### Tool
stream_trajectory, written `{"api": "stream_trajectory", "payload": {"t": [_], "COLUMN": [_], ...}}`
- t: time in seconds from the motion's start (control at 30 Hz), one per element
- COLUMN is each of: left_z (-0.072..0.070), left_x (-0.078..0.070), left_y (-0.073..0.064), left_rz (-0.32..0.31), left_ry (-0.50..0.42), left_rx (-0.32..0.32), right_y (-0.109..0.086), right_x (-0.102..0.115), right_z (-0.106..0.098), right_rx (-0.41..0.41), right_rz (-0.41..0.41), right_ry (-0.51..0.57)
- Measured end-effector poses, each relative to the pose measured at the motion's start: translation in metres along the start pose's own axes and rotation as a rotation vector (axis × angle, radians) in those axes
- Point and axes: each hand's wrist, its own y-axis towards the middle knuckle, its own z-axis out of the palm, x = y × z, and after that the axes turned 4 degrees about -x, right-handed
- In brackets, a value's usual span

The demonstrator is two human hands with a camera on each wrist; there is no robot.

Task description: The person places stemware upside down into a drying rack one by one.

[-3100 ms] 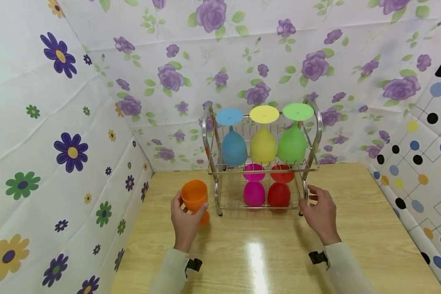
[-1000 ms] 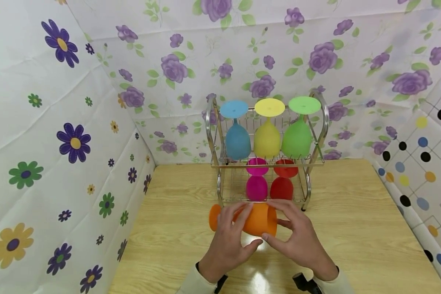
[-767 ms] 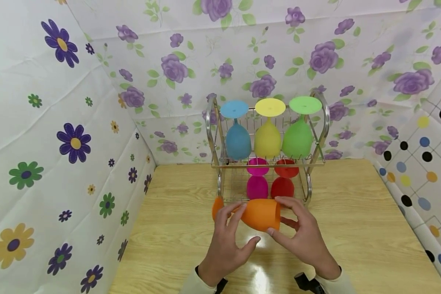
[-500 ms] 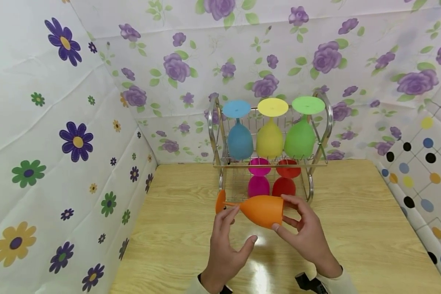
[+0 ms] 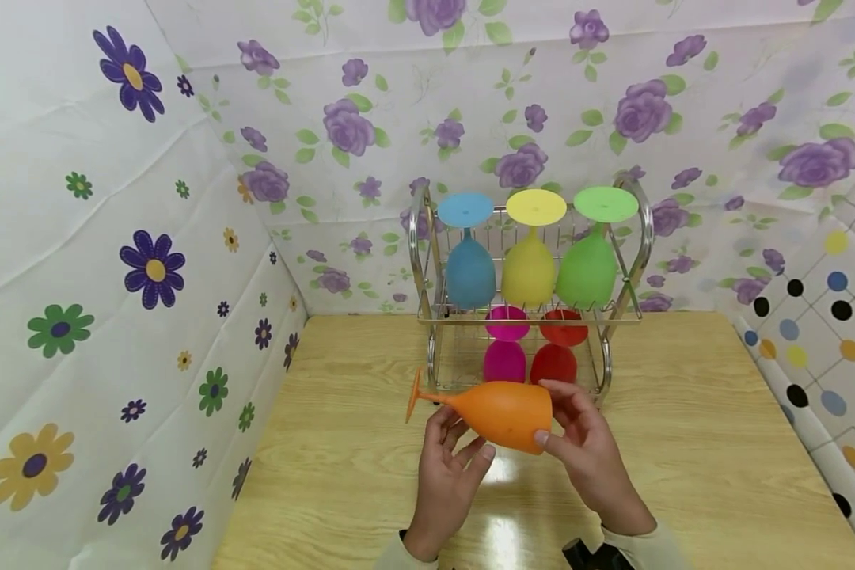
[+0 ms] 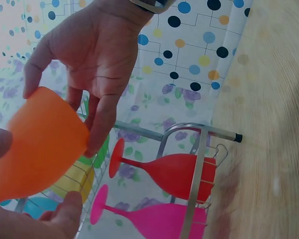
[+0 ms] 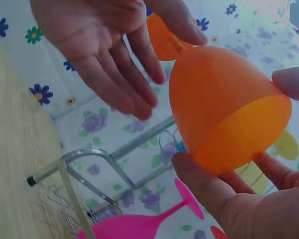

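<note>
Held item: orange plastic stemmed goblet, lying sideways in the air above the table, foot to the left, open rim to the right, just near of the rack.
Right hand: fingers curled round the goblet's rim end, thumb on top, fingertips under the bowl.
Left hand: fingers nearly straight, spread; fingertips touch the stem and the bowl's underside, no closed grip.
Rack: two-tier chrome wire dish rack, on the far middle of the table.
Upper tier contents: blue goblet, yellow goblet, green goblet, left to right, all upside down, feet up.
Lower tier contents: magenta goblet left, red goblet right, also inverted; the slot to their left shows only wire.
Surface: light wooden table.
Surround: flower-printed sheets left and far; dotted sheet right.
</note>
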Motion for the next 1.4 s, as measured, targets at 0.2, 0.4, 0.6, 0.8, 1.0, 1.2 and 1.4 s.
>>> {"api": "stream_trajectory", "payload": {"t": [0.2,0.4,0.6,0.8,1.0,1.2,1.4], "left_z": [-0.001,-0.002,-0.005,-0.013,-0.021,-0.027,-0.031], "left_x": [0.006,0.006,0.004,0.003,0.006,0.008,0.012], "left_y": [0.006,0.011,0.019,0.031,0.039,0.045,0.048], "left_rz": [0.062,0.079,0.062,0.08,0.127,0.14,0.11], "left_ry": [-0.224,-0.295,-0.252,-0.104,0.047,0.148,0.227], "left_rx": [0.065,0.101,0.083,0.036,-0.029,-0.058,-0.077], "right_y": [-0.004,-0.006,-0.002,0.003,0.005,0.006,0.009], "right_x": [-0.005,-0.01,-0.013,-0.019,-0.021,-0.02,-0.019], "right_z": [0.009,0.012,0.003,-0.015,-0.033,-0.045,-0.059], "right_rx": [0.02,0.041,0.041,-0.031,-0.112,-0.176,-0.22], "right_rz": [0.072,0.11,0.118,0.101,0.113,0.121,0.105], "right_ry": [0.099,0.146,0.068,-0.065,-0.096,-0.177,-0.322]}}
